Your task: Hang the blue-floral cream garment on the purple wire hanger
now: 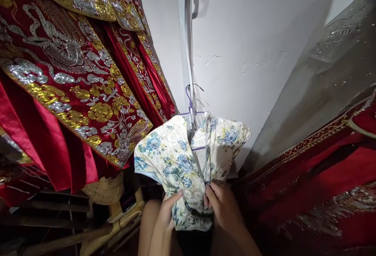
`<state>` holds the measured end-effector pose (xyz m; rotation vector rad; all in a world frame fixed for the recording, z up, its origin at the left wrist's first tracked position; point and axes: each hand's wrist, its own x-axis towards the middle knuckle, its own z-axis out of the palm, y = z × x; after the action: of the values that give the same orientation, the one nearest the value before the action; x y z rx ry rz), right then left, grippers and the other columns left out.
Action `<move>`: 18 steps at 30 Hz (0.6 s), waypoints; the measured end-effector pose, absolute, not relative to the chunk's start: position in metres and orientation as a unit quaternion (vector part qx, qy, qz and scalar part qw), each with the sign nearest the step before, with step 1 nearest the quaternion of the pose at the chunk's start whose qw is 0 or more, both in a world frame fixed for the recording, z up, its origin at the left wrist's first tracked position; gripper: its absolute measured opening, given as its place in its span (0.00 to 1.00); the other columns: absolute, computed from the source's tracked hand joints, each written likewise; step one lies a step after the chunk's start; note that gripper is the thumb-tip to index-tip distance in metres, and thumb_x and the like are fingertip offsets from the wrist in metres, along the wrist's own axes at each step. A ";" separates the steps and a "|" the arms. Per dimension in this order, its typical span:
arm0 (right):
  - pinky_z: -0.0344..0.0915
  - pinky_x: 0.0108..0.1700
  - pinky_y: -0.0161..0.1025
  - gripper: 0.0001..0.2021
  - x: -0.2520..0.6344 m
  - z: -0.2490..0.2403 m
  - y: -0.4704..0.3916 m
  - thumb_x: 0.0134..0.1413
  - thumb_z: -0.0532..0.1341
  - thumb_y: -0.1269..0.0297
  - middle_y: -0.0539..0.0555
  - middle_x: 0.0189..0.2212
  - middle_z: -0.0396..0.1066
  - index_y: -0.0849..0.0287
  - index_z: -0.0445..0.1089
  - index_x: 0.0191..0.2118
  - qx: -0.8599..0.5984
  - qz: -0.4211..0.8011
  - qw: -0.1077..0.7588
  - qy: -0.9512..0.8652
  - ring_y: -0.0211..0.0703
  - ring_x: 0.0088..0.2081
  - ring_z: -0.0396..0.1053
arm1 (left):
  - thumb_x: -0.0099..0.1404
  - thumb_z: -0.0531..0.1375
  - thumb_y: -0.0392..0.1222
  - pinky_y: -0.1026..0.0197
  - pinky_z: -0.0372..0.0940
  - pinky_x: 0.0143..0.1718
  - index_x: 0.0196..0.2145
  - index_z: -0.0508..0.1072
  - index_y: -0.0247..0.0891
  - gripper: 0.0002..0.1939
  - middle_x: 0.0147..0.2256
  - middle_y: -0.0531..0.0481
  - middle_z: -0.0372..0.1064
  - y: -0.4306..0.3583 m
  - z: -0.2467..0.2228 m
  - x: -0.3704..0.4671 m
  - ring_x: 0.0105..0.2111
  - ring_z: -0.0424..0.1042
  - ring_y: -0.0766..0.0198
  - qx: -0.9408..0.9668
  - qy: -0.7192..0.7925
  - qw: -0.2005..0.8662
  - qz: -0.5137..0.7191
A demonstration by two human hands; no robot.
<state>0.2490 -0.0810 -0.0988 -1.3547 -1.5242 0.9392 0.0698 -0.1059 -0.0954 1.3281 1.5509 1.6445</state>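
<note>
A white blouse (pixel 176 158) with blue and yellow flowers hangs from a thin purple hanger (pixel 191 109), which is hooked on a wall fitting. Its front gapes in a deep V at the neck. My left hand (pixel 169 207) pinches the cloth at the lower left side, thumb on top. With closed fingers my right hand (pixel 219 201) grips the front edge on the right, just below the V. The blouse's lower hem is bunched between both hands. Fingertips behind the cloth are hidden.
Red garments (pixel 88 87) with gold and silver embroidery hang at the left. A pale wooden chair (pixel 123 220) stands below them. More red embroidered cloth (pixel 317 193) fills the right side, beside clear plastic sheeting (pixel 311 87). A white wall (pixel 249 33) rises behind the blouse.
</note>
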 end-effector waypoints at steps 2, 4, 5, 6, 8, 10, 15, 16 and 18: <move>0.62 0.31 0.37 0.23 0.246 -0.085 -0.084 0.66 0.51 0.52 0.52 0.19 0.69 0.55 0.63 0.22 -0.522 0.411 0.403 -0.630 0.42 0.25 0.67 | 0.62 0.64 0.57 0.52 0.69 0.52 0.52 0.74 0.39 0.26 0.44 0.44 0.75 -0.069 -0.104 0.068 0.51 0.72 0.49 0.478 0.573 0.260 0.613; 0.62 0.31 0.36 0.22 0.243 -0.075 -0.085 0.66 0.50 0.53 0.52 0.19 0.68 0.55 0.62 0.22 -0.512 0.440 0.392 -0.625 0.41 0.25 0.67 | 0.60 0.65 0.56 0.52 0.68 0.53 0.52 0.73 0.39 0.27 0.44 0.44 0.75 -0.051 -0.115 0.066 0.52 0.72 0.49 0.467 0.573 0.261 0.620; 0.62 0.31 0.36 0.21 0.242 -0.072 -0.084 0.65 0.50 0.53 0.52 0.19 0.67 0.55 0.62 0.22 -0.512 0.454 0.390 -0.616 0.41 0.24 0.66 | 0.60 0.65 0.56 0.52 0.68 0.53 0.52 0.72 0.39 0.27 0.44 0.44 0.74 -0.048 -0.120 0.066 0.52 0.72 0.49 0.462 0.575 0.262 0.623; 0.62 0.30 0.36 0.20 0.241 -0.072 -0.083 0.63 0.51 0.53 0.52 0.19 0.67 0.55 0.61 0.21 -0.512 0.468 0.390 -0.605 0.41 0.24 0.66 | 0.59 0.66 0.55 0.52 0.67 0.54 0.53 0.72 0.39 0.28 0.45 0.43 0.74 -0.048 -0.125 0.065 0.52 0.72 0.49 0.456 0.575 0.262 0.626; 0.61 0.29 0.36 0.18 0.239 -0.076 -0.082 0.60 0.53 0.54 0.51 0.19 0.66 0.55 0.60 0.21 -0.516 0.491 0.400 -0.577 0.41 0.24 0.64 | 0.59 0.66 0.54 0.51 0.67 0.54 0.54 0.70 0.39 0.28 0.45 0.43 0.74 -0.051 -0.135 0.066 0.52 0.72 0.49 0.443 0.582 0.265 0.629; 0.58 0.27 0.36 0.16 0.239 -0.088 -0.080 0.56 0.55 0.55 0.50 0.18 0.64 0.54 0.58 0.21 -0.517 0.507 0.422 -0.546 0.40 0.23 0.61 | 0.60 0.65 0.53 0.50 0.66 0.55 0.56 0.68 0.39 0.29 0.48 0.42 0.72 -0.055 -0.144 0.065 0.53 0.71 0.48 0.430 0.588 0.261 0.633; 0.54 0.24 0.36 0.14 0.241 -0.119 -0.077 0.54 0.57 0.56 0.47 0.16 0.61 0.54 0.57 0.22 -0.501 0.553 0.459 -0.482 0.37 0.20 0.58 | 0.64 0.64 0.45 0.47 0.55 0.65 0.63 0.60 0.41 0.32 0.63 0.38 0.57 -0.072 -0.156 0.076 0.64 0.59 0.49 0.445 0.601 0.105 0.655; 0.54 0.24 0.35 0.14 0.240 -0.122 -0.077 0.54 0.57 0.56 0.47 0.15 0.61 0.54 0.57 0.22 -0.496 0.563 0.456 -0.478 0.37 0.19 0.58 | 0.64 0.63 0.43 0.48 0.54 0.65 0.62 0.62 0.42 0.30 0.63 0.38 0.59 -0.077 -0.157 0.082 0.63 0.59 0.49 0.486 0.589 0.115 0.635; 0.54 0.23 0.35 0.15 0.237 -0.125 -0.078 0.54 0.58 0.54 0.45 0.14 0.60 0.53 0.57 0.21 -0.486 0.582 0.446 -0.476 0.36 0.18 0.57 | 0.65 0.61 0.40 0.50 0.60 0.61 0.58 0.66 0.41 0.23 0.57 0.40 0.66 -0.086 -0.160 0.099 0.59 0.66 0.51 0.567 0.554 0.201 0.575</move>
<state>0.2375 -0.0779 -0.1245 -1.2046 -1.1785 1.4405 0.0993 -0.0864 -0.1603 1.5850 1.5488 1.6053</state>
